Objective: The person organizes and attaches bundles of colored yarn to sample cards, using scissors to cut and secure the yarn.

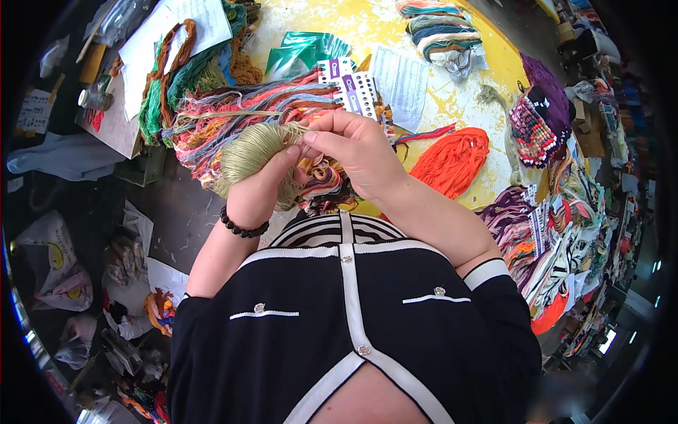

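A thick skein of pale olive-green thread (248, 150) is gripped in my left hand (265, 182), its thumb pressed along the near side. My right hand (359, 147) pinches a few strands at the skein's right end between thumb and fingertips. Both hands are close together above a broad heap of multicoloured thread bundles (212, 116). White cards with punched holes (357, 92) lie at the heap's right end, just beyond my right hand. To the right of my right forearm rests a bright orange-red skein (452, 162).
The yellow table (381, 32) carries green shiny packets (307, 53), a printed sheet (399, 85) and a stack of folded skeins (441, 35). Green and brown hanks (166, 81) lie at the far left. More thread bundles (522, 240) crowd the right edge. Plastic bags (53, 261) are at lower left.
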Demonstrator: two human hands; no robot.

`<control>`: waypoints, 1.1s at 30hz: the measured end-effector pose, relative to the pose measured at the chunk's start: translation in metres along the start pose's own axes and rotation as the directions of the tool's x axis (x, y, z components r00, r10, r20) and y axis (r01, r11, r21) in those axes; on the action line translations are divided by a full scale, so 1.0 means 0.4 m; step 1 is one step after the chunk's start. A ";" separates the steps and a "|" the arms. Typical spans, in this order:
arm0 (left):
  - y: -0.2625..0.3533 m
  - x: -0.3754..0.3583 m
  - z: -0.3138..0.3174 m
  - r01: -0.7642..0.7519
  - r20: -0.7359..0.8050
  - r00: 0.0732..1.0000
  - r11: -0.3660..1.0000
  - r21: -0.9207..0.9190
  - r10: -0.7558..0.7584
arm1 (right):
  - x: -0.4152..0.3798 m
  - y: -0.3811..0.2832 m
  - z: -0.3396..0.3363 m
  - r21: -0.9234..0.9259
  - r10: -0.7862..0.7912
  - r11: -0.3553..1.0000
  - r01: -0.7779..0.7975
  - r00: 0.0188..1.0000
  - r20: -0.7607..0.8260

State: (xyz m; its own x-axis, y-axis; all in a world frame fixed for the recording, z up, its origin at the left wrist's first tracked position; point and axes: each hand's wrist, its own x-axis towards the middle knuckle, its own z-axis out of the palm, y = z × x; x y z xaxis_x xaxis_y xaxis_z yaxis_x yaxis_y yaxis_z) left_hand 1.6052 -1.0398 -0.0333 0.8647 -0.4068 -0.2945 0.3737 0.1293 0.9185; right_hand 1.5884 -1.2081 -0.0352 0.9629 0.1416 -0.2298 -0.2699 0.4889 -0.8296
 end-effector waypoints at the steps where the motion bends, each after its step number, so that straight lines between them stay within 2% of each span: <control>1: 0.002 0.000 -0.002 0.031 -0.002 1.000 0.998 -0.056 -0.032 | 0.000 -0.001 0.000 -0.001 0.000 1.000 0.000 1.000 0.000; 5: 0.007 0.002 0.002 0.051 0.034 0.998 0.985 -0.165 -0.046 | 0.003 0.003 0.000 0.015 0.006 1.000 -0.006 1.000 0.029; 7: 0.007 0.005 0.003 0.032 0.023 0.999 0.991 -0.133 -0.030 | 0.004 0.002 0.000 -0.010 -0.002 1.000 0.003 0.999 0.033; 9: 0.006 0.006 0.007 0.014 0.011 1.000 0.995 -0.102 -0.013 | 0.000 -0.007 0.001 -0.242 -0.039 0.969 0.042 0.999 0.016; 10: 0.007 0.006 0.012 0.011 -0.015 1.000 0.998 -0.069 -0.012 | -0.001 -0.010 0.001 -0.241 -0.038 0.970 0.041 0.999 0.017; 12: 0.008 0.005 0.014 0.010 -0.041 0.999 0.999 -0.035 -0.011 | -0.004 -0.013 0.002 -0.416 -0.119 0.900 0.129 0.992 0.050; 16: -0.004 0.014 0.004 0.011 0.000 1.000 0.999 -0.038 -0.011 | -0.001 -0.011 -0.006 -0.365 -0.091 0.926 0.101 0.995 0.047; 18: -0.020 0.018 -0.011 0.002 0.021 1.000 0.998 -0.058 -0.001 | -0.001 -0.012 -0.010 -0.329 0.004 0.944 0.012 0.999 0.046; 19: -0.028 0.022 -0.018 -0.062 0.019 0.998 0.992 -0.112 0.064 | 0.004 -0.015 -0.018 -0.328 0.000 0.945 0.014 0.999 0.043; 20: -0.030 0.025 -0.026 -0.123 0.014 0.992 0.978 -0.167 0.127 | 0.009 -0.021 -0.030 -0.155 -0.088 0.983 0.100 0.993 0.082; 21: -0.022 0.025 -0.038 -0.121 0.021 0.992 0.978 -0.167 0.126 | 0.009 -0.030 -0.047 0.023 -0.181 0.983 0.180 0.978 0.104; 22: -0.010 0.019 -0.059 -0.080 0.030 0.994 0.903 -0.422 0.102 | -0.011 -0.087 -0.056 0.404 -0.090 0.915 -0.011 0.969 0.231; 23: -0.002 0.013 -0.090 -0.029 0.044 0.996 0.762 -0.646 0.075 | -0.029 -0.129 -0.074 0.474 -0.122 0.880 -0.016 0.958 0.260; 25: -0.027 0.011 -0.227 0.068 0.125 0.991 0.586 -0.808 0.057 | -0.066 -0.181 -0.150 0.558 -0.192 0.830 0.015 0.946 0.261; 26: -0.031 0.012 -0.285 0.017 0.078 0.993 0.565 -0.825 0.084 | -0.088 -0.206 -0.203 0.574 -0.228 0.817 0.054 0.945 0.235; 27: -0.028 0.013 -0.341 -0.034 0.031 0.994 0.543 -0.839 0.109 | -0.111 -0.221 -0.273 0.534 -0.232 0.838 0.111 0.958 0.166; 28: -0.020 0.006 -0.394 -0.111 -0.081 0.994 0.544 -0.832 0.079 | -0.140 -0.239 -0.336 0.528 -0.211 0.832 0.169 0.977 0.021; 29: -0.013 -0.006 -0.449 -0.189 -0.194 0.980 0.547 -0.816 0.049 | -0.171 -0.263 -0.426 0.437 -0.198 0.867 0.240 0.970 -0.141; 30: -0.008 -0.020 -0.526 -0.223 -0.241 0.970 0.553 -0.803 0.041 | -0.205 -0.296 -0.512 0.225 -0.208 0.923 0.312 0.896 -0.392; 31: -0.008 -0.034 -0.575 -0.253 -0.285 0.958 0.561 -0.788 0.032 | -0.248 -0.334 -0.654 0.065 -0.242 0.947 0.315 0.831 -0.501; 32: 0.010 -0.043 -0.549 -0.391 -0.561 0.823 0.803 -0.449 0.087 | -0.285 -0.358 -0.694 -0.435 -0.478 0.874 0.214 0.537 -0.695; 33: -0.011 -0.036 -0.583 -0.383 -0.453 0.875 0.816 -0.433 0.171 | -0.297 -0.363 -0.727 -0.696 -0.700 0.708 0.116 0.243 -0.671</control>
State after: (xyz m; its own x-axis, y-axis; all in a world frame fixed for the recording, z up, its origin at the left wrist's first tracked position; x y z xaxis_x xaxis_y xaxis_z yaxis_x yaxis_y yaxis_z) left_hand 1.6695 -0.8237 -0.0948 0.9725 0.0754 -0.2205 0.1189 0.6534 0.7476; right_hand 1.5145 -1.5460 -0.0355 0.4266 -0.8857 0.1832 -0.0754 -0.2366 -0.9687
